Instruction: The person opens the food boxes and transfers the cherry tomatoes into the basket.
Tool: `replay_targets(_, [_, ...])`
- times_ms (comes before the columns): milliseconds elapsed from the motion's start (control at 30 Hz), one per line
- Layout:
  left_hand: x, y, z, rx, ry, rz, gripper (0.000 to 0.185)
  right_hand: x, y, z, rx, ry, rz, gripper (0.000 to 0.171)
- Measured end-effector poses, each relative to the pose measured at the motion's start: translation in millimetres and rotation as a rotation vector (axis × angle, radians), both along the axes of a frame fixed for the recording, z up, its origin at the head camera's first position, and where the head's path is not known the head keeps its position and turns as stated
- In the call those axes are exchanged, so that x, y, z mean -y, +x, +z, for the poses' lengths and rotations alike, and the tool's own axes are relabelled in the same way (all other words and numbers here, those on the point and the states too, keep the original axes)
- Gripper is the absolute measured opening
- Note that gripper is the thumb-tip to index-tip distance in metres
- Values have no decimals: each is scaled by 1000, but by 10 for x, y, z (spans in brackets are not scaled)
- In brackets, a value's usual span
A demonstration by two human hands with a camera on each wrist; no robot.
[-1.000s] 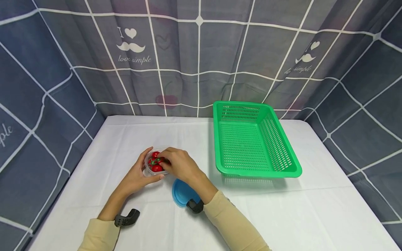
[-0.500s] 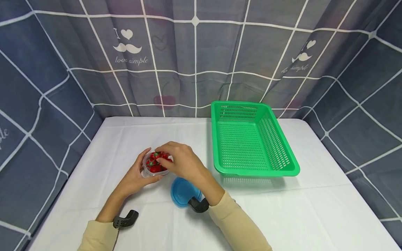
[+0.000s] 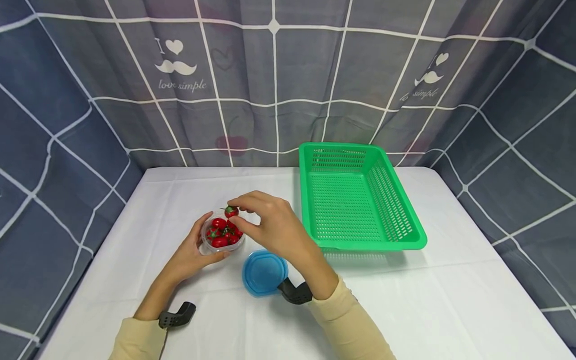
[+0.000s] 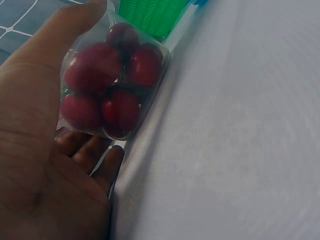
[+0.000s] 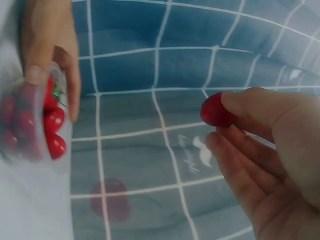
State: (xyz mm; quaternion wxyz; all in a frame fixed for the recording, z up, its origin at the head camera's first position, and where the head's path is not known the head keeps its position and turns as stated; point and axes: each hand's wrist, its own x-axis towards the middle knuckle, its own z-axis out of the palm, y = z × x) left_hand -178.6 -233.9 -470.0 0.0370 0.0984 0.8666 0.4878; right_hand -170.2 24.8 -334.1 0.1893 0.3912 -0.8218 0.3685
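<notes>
A small clear tub (image 3: 221, 239) of red cherry tomatoes (image 3: 223, 232) stands on the white table (image 3: 396, 300). My left hand (image 3: 193, 250) grips the tub (image 4: 112, 90) from its left side, thumb and fingers curled round the wall. Just above the tub, my right hand (image 3: 270, 227) pinches one cherry tomato (image 3: 231, 211) by its fingertips. That tomato (image 5: 216, 111) shows in the right wrist view against the curtain, with the tub (image 5: 35, 125) at the left. The tub's blue lid (image 3: 264, 272) lies on the table below my right wrist.
A green perforated basket (image 3: 360, 197) with nothing in it stands to the right of the hands, near the table's back. A grey checked curtain (image 3: 288, 75) closes the back and both sides.
My right hand has lifted out of the tub and slightly right, now holding one cherry tomato above it. The left hand keeps hold of the tub.
</notes>
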Motion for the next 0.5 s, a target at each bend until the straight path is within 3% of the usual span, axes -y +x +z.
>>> replay_targets(500, [-5,2,-4,-4,-17,16,111,-505,-122,153,-97,-142,-111,24])
